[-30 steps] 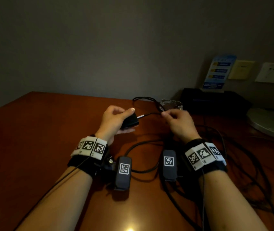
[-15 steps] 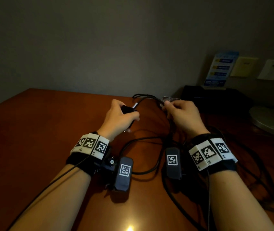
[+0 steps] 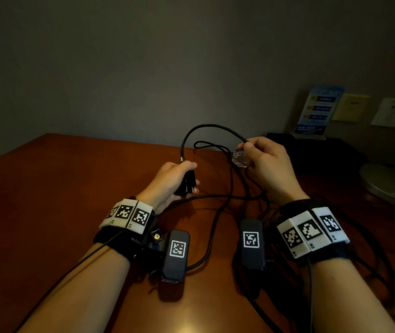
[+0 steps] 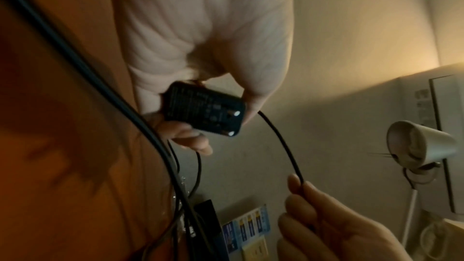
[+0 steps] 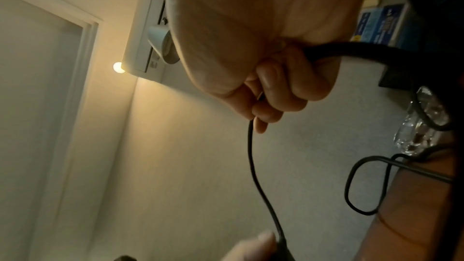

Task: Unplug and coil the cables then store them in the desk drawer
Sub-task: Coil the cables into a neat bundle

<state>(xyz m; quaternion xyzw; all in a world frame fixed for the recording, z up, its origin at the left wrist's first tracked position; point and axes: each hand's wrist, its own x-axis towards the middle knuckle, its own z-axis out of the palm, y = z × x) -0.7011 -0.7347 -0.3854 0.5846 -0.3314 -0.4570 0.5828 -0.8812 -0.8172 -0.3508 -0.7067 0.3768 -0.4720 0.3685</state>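
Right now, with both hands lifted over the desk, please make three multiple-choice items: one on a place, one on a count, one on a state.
1. Where is the small black plug-in charger?
A. in the left hand
B. flat on the reddish-brown wooden desk
C. in a wall socket

2. How many metal prongs show on the charger?
A. none
B. two
C. four

3. What does the right hand do?
A. lies flat and open
B. pinches the thin black cable
C. grips a drawer handle

Key: 1 A, its fingers curl round the charger; 2 B, the left wrist view shows two bright tips; 3 B, thumb and fingers pinch the cable.
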